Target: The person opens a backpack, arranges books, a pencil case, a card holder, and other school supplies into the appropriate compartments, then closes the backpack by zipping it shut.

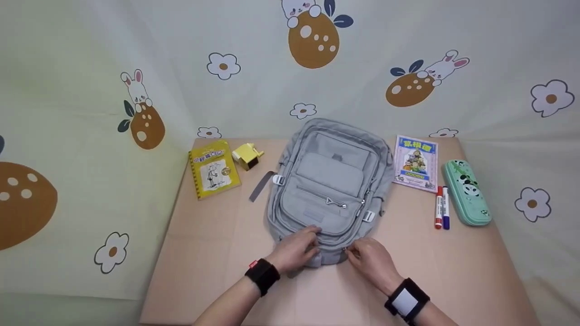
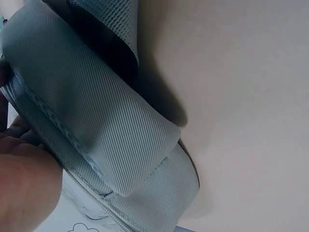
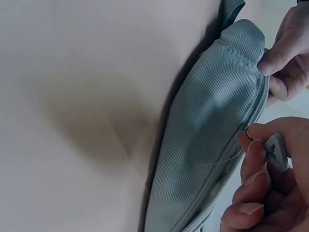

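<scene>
A grey backpack [image 1: 331,174] lies on its back on the table, its front pockets facing up. At its lower end my left hand [image 1: 294,251] pinches the fabric edge beside the zipper seam, thumb against fingers, as the right wrist view shows. My right hand [image 1: 372,263] is just to the right along the same seam. Between its thumb and forefinger it pinches a zipper slider, and the grey triangular zipper pull [image 3: 277,152] sticks out by the thumb. In the left wrist view the ribbed bottom panel [image 2: 104,111] fills much of the frame, with part of the left hand behind it.
Left of the backpack are a yellow book [image 1: 215,170] and a yellow pencil sharpener [image 1: 248,155]. To its right lie a pink-bordered book [image 1: 416,163], a red marker [image 1: 438,208], a blue marker [image 1: 446,208] and a green panda pencil case [image 1: 468,192]. A patterned curtain [image 1: 253,99] hangs behind the table.
</scene>
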{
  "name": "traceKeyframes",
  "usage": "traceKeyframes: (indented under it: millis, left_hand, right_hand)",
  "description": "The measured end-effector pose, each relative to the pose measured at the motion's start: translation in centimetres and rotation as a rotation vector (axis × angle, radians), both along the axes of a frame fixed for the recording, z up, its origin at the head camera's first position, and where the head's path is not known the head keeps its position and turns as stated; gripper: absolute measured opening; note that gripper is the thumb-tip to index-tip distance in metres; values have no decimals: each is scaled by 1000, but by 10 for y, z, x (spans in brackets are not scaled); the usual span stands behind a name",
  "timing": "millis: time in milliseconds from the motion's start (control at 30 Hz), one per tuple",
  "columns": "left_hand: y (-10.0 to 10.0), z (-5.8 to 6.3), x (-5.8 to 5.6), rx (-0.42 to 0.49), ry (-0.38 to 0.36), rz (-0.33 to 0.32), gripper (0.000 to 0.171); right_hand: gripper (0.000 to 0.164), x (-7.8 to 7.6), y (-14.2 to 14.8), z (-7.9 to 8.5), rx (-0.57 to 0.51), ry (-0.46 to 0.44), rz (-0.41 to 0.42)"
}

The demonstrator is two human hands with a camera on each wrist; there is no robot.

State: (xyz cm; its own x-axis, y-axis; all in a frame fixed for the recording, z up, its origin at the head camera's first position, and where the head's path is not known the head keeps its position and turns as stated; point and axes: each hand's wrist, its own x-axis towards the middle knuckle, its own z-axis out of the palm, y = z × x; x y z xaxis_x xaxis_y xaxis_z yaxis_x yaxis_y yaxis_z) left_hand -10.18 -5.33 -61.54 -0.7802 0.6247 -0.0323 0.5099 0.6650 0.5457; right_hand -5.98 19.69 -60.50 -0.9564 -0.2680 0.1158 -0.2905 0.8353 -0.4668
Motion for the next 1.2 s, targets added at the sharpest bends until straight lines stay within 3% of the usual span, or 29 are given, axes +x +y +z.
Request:
traceKeyframes:
  millis: [600,1000,1200]
  left_hand:
    - [-1,-3,3,77,-67,57,10]
    - [-15,-3,2,54,-33,-9,9]
    - [-41,-1,-6,-30,86,-45,18]
  right_hand:
    - [7,0,-36,6,-45,10,104]
    - [5,-2,-41,4,-50,-9,110]
    - [6,-2,-38,4,-55,6,116]
